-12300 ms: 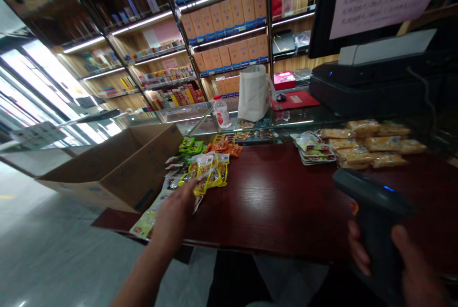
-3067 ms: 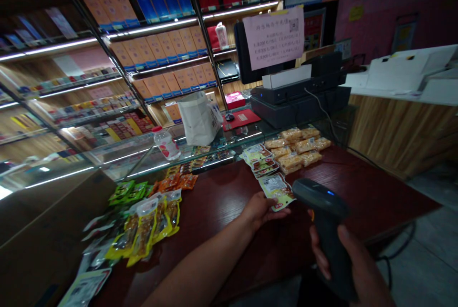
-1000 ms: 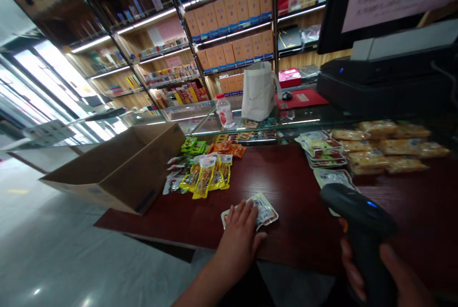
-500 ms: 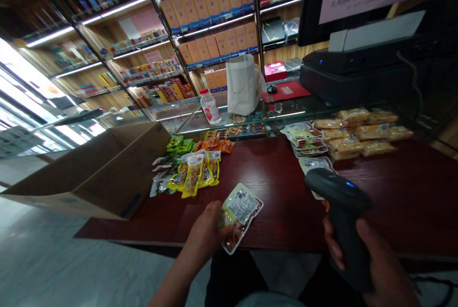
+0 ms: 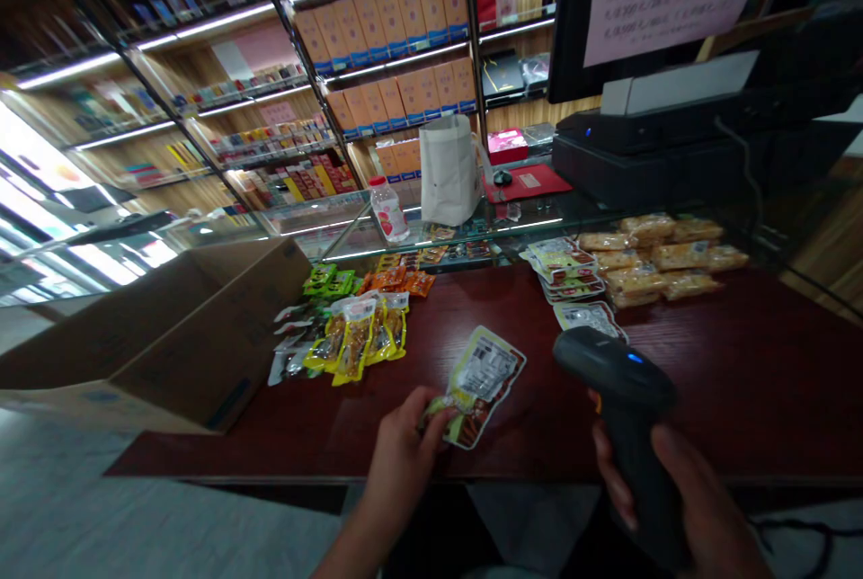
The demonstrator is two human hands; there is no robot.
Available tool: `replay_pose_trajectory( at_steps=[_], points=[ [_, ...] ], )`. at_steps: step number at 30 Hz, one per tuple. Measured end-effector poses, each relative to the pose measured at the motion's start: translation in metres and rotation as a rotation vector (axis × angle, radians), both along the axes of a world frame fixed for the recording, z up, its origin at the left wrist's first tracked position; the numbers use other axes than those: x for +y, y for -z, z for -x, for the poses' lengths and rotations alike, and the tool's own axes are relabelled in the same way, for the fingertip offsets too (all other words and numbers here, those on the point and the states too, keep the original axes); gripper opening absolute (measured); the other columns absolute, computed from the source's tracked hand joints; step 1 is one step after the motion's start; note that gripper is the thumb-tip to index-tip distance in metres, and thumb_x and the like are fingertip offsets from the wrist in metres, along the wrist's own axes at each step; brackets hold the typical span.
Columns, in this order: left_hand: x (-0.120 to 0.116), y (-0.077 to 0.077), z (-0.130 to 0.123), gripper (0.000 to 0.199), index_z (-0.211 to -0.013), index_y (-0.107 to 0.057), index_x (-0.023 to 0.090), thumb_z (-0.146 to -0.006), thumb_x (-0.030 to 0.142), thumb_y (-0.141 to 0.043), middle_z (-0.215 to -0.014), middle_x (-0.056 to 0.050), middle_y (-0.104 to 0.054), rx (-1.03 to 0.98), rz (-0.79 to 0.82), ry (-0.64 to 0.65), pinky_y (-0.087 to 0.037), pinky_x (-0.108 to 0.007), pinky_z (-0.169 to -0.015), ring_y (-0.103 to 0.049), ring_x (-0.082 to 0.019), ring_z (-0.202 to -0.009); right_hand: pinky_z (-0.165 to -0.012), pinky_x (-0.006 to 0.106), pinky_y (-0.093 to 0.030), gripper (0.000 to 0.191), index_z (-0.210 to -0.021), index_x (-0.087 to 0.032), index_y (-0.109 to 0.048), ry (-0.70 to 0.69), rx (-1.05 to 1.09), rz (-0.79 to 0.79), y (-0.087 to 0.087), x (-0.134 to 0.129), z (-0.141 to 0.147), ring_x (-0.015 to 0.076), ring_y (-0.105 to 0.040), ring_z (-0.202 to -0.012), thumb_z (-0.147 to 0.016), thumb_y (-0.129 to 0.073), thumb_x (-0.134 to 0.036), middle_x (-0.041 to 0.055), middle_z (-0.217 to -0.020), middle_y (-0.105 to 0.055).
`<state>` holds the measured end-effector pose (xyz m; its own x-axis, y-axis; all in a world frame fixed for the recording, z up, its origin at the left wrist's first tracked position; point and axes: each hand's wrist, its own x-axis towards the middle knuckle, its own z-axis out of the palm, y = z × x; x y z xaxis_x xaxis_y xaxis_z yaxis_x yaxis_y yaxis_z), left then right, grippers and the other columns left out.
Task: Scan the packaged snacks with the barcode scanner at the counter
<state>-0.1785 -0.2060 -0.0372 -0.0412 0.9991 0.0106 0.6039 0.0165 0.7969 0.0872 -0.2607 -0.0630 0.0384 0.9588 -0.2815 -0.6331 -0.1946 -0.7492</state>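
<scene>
The person's left hand [image 5: 404,440] pinches the near left corner of a flat snack packet [image 5: 486,377] between thumb and fingers. The packet is over the near part of the dark red table [image 5: 715,372], with its printed label facing up. It is hard to tell if it lies flat or is lifted a little.

The right hand [image 5: 707,507] holds a black scanner [image 5: 617,372] by its handle. The thumb is on one side and the fingers curl around the other. The scanner's head points to the left, and a small blue light glows on top.

On the left of the table sits a big brown cardboard box [image 5: 209,345]. Just beside it are some silvery packets [image 5: 293,354] and yellow packets [image 5: 357,341]. Behind those are green packets [image 5: 330,280] and orange packets [image 5: 397,280].

On the right, a pile of flat packets [image 5: 566,273] touches a heap of pale, wrapped snacks [image 5: 651,257]. One more flat packet [image 5: 588,318] lies at the front of the pile, partly hidden by the scanner.

Behind the table, a bottle with a red cap [image 5: 389,215] and a white bag [image 5: 449,174] stand upright on a glass counter [image 5: 351,242]. A black mouse [image 5: 502,177] sits by the bag, on a red folder [image 5: 536,182].
</scene>
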Motion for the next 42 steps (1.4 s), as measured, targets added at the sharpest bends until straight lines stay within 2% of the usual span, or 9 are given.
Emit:
replay_pose_trajectory(
  at_steps=[4,8,14,19,25,32,35,39,42],
  points=[
    [-0.003,0.010,-0.011,0.023,-0.080,-0.051,0.023,-0.089,0.045,-0.054,-0.060,0.002,-0.066,-0.044,-0.020,0.012,-0.046,-0.022,-0.049,-0.064,-0.016,-0.050,-0.040,0.021,-0.045,0.046,-0.092,-0.018,-0.074,-0.033,-0.034,0.019,-0.012,-0.005,0.016,0.0115,-0.055,-0.046,-0.073,-0.077,-0.059,0.0058,-0.071,-0.072],
    [-0.006,0.017,-0.018,0.020,-0.087,-0.048,0.024,-0.092,0.044,-0.050,-0.067,-0.001,-0.070,-0.134,-0.020,0.020,-0.051,-0.024,-0.053,-0.068,-0.018,-0.054,-0.041,0.019,-0.042,0.047,-0.089,-0.017,-0.074,-0.070,-0.066,0.021,-0.020,-0.007,0.028,0.0086,-0.051,-0.043,-0.075,-0.076,-0.061,0.0042,-0.065,-0.069],
    [-0.008,0.020,-0.020,0.024,-0.088,-0.049,0.024,-0.092,0.047,-0.050,-0.071,-0.003,-0.072,-0.193,-0.033,0.020,-0.054,-0.027,-0.056,-0.072,-0.020,-0.060,-0.042,0.020,-0.042,0.047,-0.087,-0.016,-0.074,-0.226,-0.052,-0.081,-0.009,-0.003,0.028,0.0100,-0.050,-0.045,-0.080,-0.069,-0.063,0.0020,-0.058,-0.063],
    [-0.007,0.022,-0.021,0.023,-0.089,-0.049,0.024,-0.092,0.046,-0.050,-0.074,-0.003,-0.073,-0.191,-0.044,0.016,-0.054,-0.027,-0.056,-0.072,-0.020,-0.061,-0.043,0.019,-0.041,0.049,-0.088,-0.016,-0.072,-0.243,-0.094,-0.058,-0.007,-0.003,0.027,0.0093,-0.049,-0.044,-0.080,-0.068,-0.065,0.0012,-0.055,-0.061],
    [-0.004,0.029,-0.023,0.022,-0.086,-0.046,0.024,-0.093,0.045,-0.048,-0.070,-0.001,-0.070,-0.156,-0.049,0.006,-0.054,-0.026,-0.054,-0.071,-0.019,-0.057,-0.041,0.019,-0.037,0.050,-0.089,-0.016,-0.072,-0.306,-0.091,-0.133,-0.002,-0.001,0.026,0.0085,-0.048,-0.042,-0.080,-0.067,-0.065,0.0014,-0.058,-0.062],
    [-0.003,0.029,-0.026,0.024,-0.087,-0.049,0.024,-0.091,0.047,-0.050,-0.075,-0.002,-0.072,-0.193,-0.047,0.010,-0.055,-0.027,-0.054,-0.072,-0.020,-0.060,-0.042,0.022,-0.034,0.057,-0.083,-0.014,-0.072,-0.239,-0.168,-0.091,-0.014,-0.005,0.028,0.0084,-0.042,-0.041,-0.076,-0.067,-0.071,-0.0012,-0.049,-0.055],
    [-0.002,0.028,-0.029,0.028,-0.088,-0.048,0.023,-0.090,0.050,-0.052,-0.076,-0.003,-0.073,-0.243,-0.012,0.014,-0.056,-0.027,-0.055,-0.072,-0.019,-0.060,-0.042,0.022,-0.035,0.055,-0.085,-0.014,-0.073,-0.180,-0.169,-0.072,-0.015,-0.006,0.026,0.0091,-0.044,-0.041,-0.075,-0.070,-0.068,0.0013,-0.053,-0.060],
    [0.005,0.028,-0.039,0.036,-0.088,-0.044,0.022,-0.088,0.055,-0.056,-0.070,-0.002,-0.072,-0.393,0.127,0.047,-0.054,-0.024,-0.050,-0.070,-0.017,-0.055,-0.041,0.022,-0.037,0.049,-0.084,-0.015,-0.074,-0.032,-0.150,-0.001,-0.013,-0.001,0.013,0.0097,-0.047,-0.041,-0.073,-0.076,-0.062,0.0056,-0.060,-0.068],
    [0.014,0.026,-0.053,0.042,-0.092,-0.044,0.019,-0.084,0.057,-0.061,-0.081,-0.005,-0.073,-0.574,0.250,0.104,-0.054,-0.024,-0.049,-0.072,-0.018,-0.061,-0.037,0.021,-0.038,0.045,-0.089,-0.017,-0.074,0.110,-0.083,-0.001,-0.011,0.005,-0.004,0.0109,-0.049,-0.041,-0.072,-0.078,-0.059,0.0053,-0.065,-0.069]
  ],
)
